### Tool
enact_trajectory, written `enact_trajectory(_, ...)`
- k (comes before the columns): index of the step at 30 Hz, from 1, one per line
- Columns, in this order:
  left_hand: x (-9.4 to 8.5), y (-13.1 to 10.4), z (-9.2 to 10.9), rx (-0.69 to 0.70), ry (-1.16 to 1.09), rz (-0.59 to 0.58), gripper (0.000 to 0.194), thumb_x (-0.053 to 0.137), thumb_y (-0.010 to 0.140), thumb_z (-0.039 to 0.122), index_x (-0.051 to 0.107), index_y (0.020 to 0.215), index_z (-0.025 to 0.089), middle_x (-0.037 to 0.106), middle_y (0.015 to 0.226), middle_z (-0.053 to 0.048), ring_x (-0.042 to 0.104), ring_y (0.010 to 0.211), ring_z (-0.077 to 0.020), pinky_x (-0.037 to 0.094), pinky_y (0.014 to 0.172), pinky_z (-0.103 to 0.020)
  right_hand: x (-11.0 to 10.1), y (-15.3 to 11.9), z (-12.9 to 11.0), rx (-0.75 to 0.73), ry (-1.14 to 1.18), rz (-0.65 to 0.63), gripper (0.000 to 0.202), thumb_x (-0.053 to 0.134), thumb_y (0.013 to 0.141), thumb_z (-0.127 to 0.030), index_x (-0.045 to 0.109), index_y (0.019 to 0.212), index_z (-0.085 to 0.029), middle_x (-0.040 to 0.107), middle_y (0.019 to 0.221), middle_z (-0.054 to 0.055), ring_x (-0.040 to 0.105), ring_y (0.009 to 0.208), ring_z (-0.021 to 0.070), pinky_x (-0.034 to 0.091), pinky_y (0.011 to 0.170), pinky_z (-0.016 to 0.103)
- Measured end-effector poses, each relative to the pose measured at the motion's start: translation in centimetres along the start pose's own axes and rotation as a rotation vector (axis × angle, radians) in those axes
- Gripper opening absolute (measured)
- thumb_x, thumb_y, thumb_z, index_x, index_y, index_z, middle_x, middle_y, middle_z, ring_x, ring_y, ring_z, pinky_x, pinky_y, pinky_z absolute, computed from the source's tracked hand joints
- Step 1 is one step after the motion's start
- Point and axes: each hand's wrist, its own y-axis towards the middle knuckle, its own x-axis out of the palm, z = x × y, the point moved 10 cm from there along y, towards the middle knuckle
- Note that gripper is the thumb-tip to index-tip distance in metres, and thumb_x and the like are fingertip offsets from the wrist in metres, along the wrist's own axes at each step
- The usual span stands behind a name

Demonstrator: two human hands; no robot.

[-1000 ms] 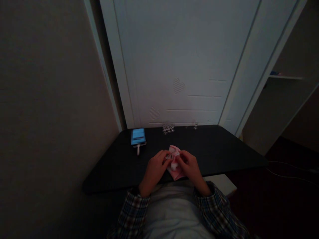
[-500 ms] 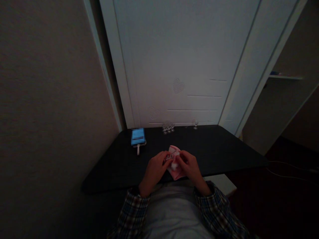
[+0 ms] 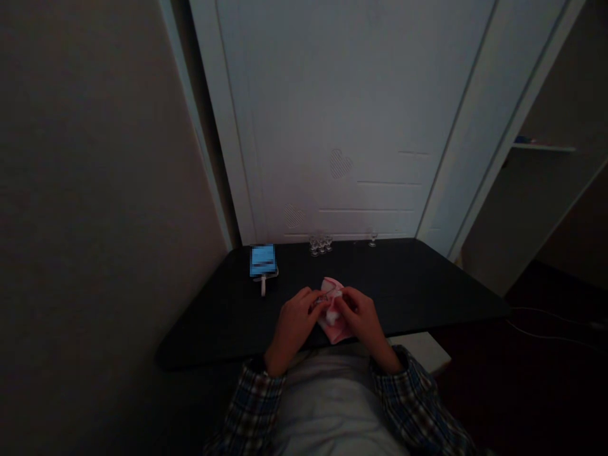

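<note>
I'm pinching a small clear glass [image 3: 323, 298] in my left hand's [image 3: 295, 316] fingers; my right hand's [image 3: 363, 314] are gripping pink-and-white cloth [image 3: 338, 332] beside it, over the bench [image 3: 228, 323]. Using light pressure should suit.

The glasses [image 3: 321, 245] stand behind the cloth [image 3: 338, 332].

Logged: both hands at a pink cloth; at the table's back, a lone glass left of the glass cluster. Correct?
No: the head view shows the lone glass right of the glass cluster, at the back of the table. The left hand and right hand are at the pink cloth.
</note>
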Motion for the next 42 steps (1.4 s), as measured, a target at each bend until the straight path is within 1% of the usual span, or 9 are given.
enact_trajectory(3,0.08,0.00,0.04,0.010,-0.011,-0.003,0.023,0.045,0.086,0.034,0.062,0.097,0.022,0.059,0.089,-0.003,0.057,0.081,-0.0162,0.043,0.070,-0.025,0.13,-0.06,0.13,0.010,0.001,-0.010,0.016,0.048,0.085,-0.029,0.060,0.082,-0.019,0.060,0.073,0.001,0.054,0.066,0.0135,0.040,0.059,0.022)
enact_trajectory(9,0.22,0.14,-0.17,0.005,0.008,-0.002,0.018,0.053,0.082,0.030,0.061,0.095,0.021,0.059,0.085,-0.002,0.056,0.078,-0.0163,0.042,0.068,-0.025,0.09,0.00,0.32,0.004,-0.006,-0.004,0.014,0.049,0.084,-0.027,0.060,0.084,-0.018,0.060,0.074,0.001,0.054,0.066,0.0133,0.040,0.060,0.022)
enact_trajectory(14,0.31,0.15,-0.22,-0.003,0.013,-0.009,0.018,0.050,0.083,0.027,0.060,0.097,0.022,0.059,0.088,-0.002,0.056,0.079,-0.0157,0.042,0.068,-0.025,0.24,0.03,0.34,0.002,0.016,-0.011,0.016,0.049,0.085,-0.028,0.061,0.088,-0.018,0.061,0.074,0.001,0.054,0.066,0.0134,0.041,0.061,0.022)
enact_trajectory(21,0.30,0.13,-0.17,0.004,0.015,-0.016,0.021,0.047,0.085,0.028,0.060,0.101,0.022,0.059,0.093,-0.002,0.056,0.084,-0.0163,0.042,0.074,-0.025,0.19,0.06,0.33,0.011,0.022,-0.006,0.018,0.048,0.085,-0.031,0.060,0.082,-0.018,0.061,0.072,0.000,0.054,0.064,0.0130,0.039,0.058,0.022)
enact_trajectory(30,0.53,0.03,-0.35,0.010,0.048,-0.043,0.025,0.045,0.086,0.029,0.061,0.104,0.022,0.060,0.089,-0.003,0.056,0.082,-0.0157,0.043,0.072,-0.024,0.07,0.03,0.14,0.003,0.014,0.004,0.018,0.048,0.085,-0.030,0.059,0.080,-0.018,0.058,0.069,0.000,0.052,0.063,0.0123,0.037,0.058,0.021)
enact_trajectory(38,0.43,0.01,-0.10,0.015,0.047,-0.033,0.026,0.042,0.088,0.030,0.061,0.104,0.024,0.058,0.088,-0.002,0.056,0.079,-0.0144,0.042,0.069,-0.023,0.10,0.02,0.18,0.008,0.008,-0.009,0.018,0.047,0.086,-0.029,0.059,0.080,-0.018,0.058,0.069,-0.001,0.052,0.063,0.0122,0.038,0.058,0.022)
enact_trajectory(42,0.39,0.05,-0.03,0.015,0.039,-0.028,0.024,0.043,0.087,0.029,0.061,0.102,0.023,0.058,0.090,-0.002,0.056,0.081,-0.0148,0.043,0.070,-0.023,0.18,0.04,0.22,0.011,-0.005,-0.012,0.016,0.048,0.086,-0.029,0.060,0.083,-0.018,0.059,0.070,-0.001,0.052,0.063,0.0123,0.038,0.058,0.022)
